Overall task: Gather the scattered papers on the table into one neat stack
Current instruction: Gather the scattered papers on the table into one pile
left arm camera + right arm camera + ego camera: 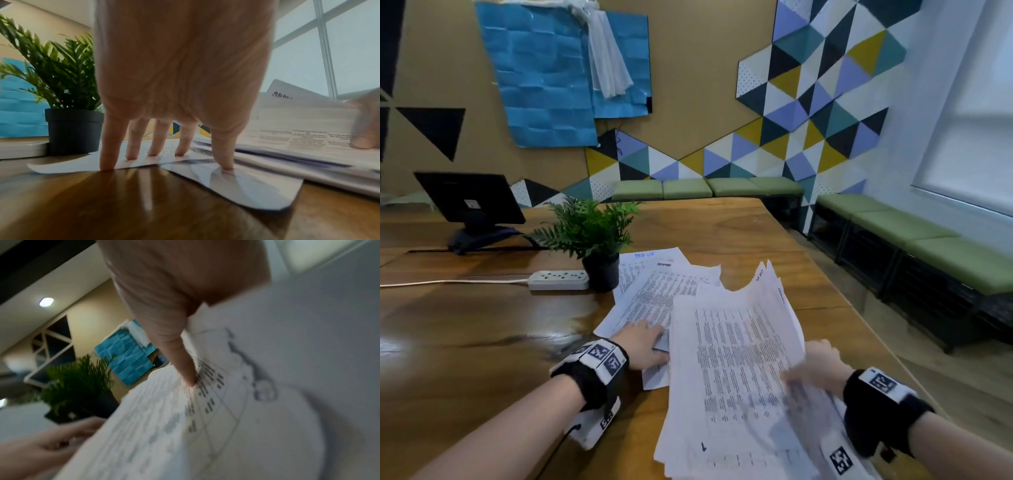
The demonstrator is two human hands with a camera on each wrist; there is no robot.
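Printed white papers lie overlapped on the wooden table (482,335). My right hand (816,365) grips a thick bundle of sheets (736,359) by its right edge, thumb on top, and holds it tilted up off the table; the thumb (179,356) shows on the print in the right wrist view. My left hand (645,341) presses flat, fingers straight and spread, on the loose sheets (650,301) left of the bundle. Its fingertips (107,165) touch the paper edge (68,167) in the left wrist view, where the bundle (298,128) rises at right.
A potted fern (592,240) in a black pot stands just behind the papers, with a white power strip (558,280) to its left and a black monitor (470,202) farther back. The table's right edge (859,308) runs close beside the bundle. Green benches line the walls.
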